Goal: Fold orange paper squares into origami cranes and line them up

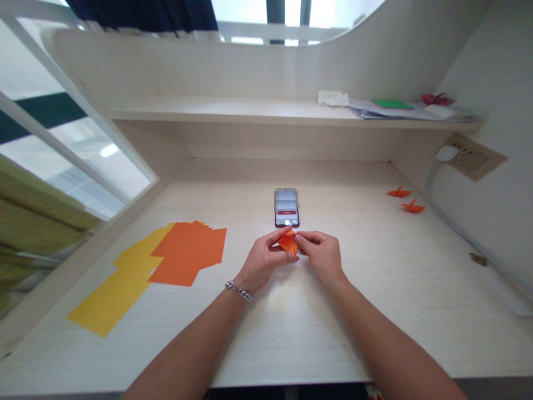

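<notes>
The folded orange paper (pixel 288 243): It is in the middle, held between the two hands just above or on the tabletop (pixel 291 339); I cannot tell if it touches down. It is small and has pointy bits.
A rip in the paper: This could happen if the two hands pull apart too hard, because the paper looks thin.
A crooked fold: This could come from the edges slipping a little while the fingers press, since there is not much paper to grip.
A squashed point: Pinching too tight could bend a thin tip the wrong way.
A bump: The phone (pixel 287 217) is just past the fingers, so a quick push forward could knock it.
The left hand (pixel 260 260): It is nearly closed, with its thumb and fingers around the left side of the paper.
The right hand (pixel 323 253): It makes a small pinch at the right side of the paper, thumb and fingers close together. The far fingers are curled, and I cannot see all of them.
The silver bracelet (pixel 239 291): It is on the left wrist.
The orange sheets (pixel 191 250): They lie flat to the left, partly on top of the yellow sheets (pixel 112 294).
The back paper bird (pixel 398 192): It sits far to the right, near the front paper bird (pixel 413 206).
</notes>
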Available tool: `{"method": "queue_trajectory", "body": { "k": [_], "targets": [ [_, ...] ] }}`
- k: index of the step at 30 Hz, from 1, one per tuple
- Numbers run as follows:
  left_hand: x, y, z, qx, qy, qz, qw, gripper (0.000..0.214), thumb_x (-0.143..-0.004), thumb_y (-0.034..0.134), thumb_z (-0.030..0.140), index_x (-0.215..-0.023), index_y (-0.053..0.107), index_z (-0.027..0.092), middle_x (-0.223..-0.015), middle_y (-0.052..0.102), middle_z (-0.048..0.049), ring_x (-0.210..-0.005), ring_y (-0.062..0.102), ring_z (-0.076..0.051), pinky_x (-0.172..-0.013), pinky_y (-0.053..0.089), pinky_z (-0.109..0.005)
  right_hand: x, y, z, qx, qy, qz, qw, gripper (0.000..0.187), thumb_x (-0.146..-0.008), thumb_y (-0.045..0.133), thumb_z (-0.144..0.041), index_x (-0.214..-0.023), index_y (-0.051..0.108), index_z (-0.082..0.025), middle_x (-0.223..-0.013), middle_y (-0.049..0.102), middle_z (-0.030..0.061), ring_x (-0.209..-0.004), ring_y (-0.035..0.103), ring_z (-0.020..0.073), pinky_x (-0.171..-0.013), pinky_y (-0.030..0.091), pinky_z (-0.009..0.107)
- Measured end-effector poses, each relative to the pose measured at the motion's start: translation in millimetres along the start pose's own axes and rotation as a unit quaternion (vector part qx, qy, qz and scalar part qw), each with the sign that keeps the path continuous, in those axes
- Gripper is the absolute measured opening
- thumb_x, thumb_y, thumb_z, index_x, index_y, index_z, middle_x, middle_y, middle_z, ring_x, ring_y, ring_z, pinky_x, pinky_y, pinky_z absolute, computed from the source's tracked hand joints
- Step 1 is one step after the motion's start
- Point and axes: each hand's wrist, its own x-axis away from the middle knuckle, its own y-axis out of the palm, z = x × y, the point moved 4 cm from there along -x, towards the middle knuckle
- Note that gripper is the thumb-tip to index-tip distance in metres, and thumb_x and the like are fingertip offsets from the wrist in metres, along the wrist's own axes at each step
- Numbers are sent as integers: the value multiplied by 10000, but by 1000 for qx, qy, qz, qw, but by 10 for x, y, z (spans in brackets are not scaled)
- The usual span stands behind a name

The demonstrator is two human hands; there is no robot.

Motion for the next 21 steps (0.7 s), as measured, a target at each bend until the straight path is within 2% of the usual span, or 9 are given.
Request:
{"method": "queue_trajectory", "body": {
  "k": [4,9,15,21],
  "targets": [
    [-5,-26,-36,-43,8,28,999,606,-615,785,169,-1191,601,143,-1039,672,-109,-783,640,-173,-751,545,-350,18,14,-15,14,-5,-9,1000,248,-661,734,-313,-836,749,-138,-783,745,84,-692,681,204,-637,545,298],
    [-26,-53,-59,-81,25,36,996,609,-592,797,157,-1172,612,142,-1032,682,-99,-784,642,-167,-740,541,-318,20,23,-10,14,2,-10,1000,264,-657,734,-332,-834,750,-136,-772,744,88,-672,681,208,-625,549,308],
    [-33,-59,-32,-80,28,31,996,637,-562,814,146,-1166,612,132,-1047,678,-100,-842,637,-178,-778,513,-307,16,31,6,0,11,-9,1000,273,-648,740,-333,-827,748,-128,-764,742,91,-666,680,205,-630,553,312],
    [-22,-18,-40,-32,4,-2,999,711,-532,772,28,-1208,584,146,-1032,676,-91,-799,638,-166,-757,495,-297,9,12,-3,0,9,3,1000,285,-644,741,-347,-827,747,-128,-752,739,87,-647,673,194,-617,546,304]
  ]
}}
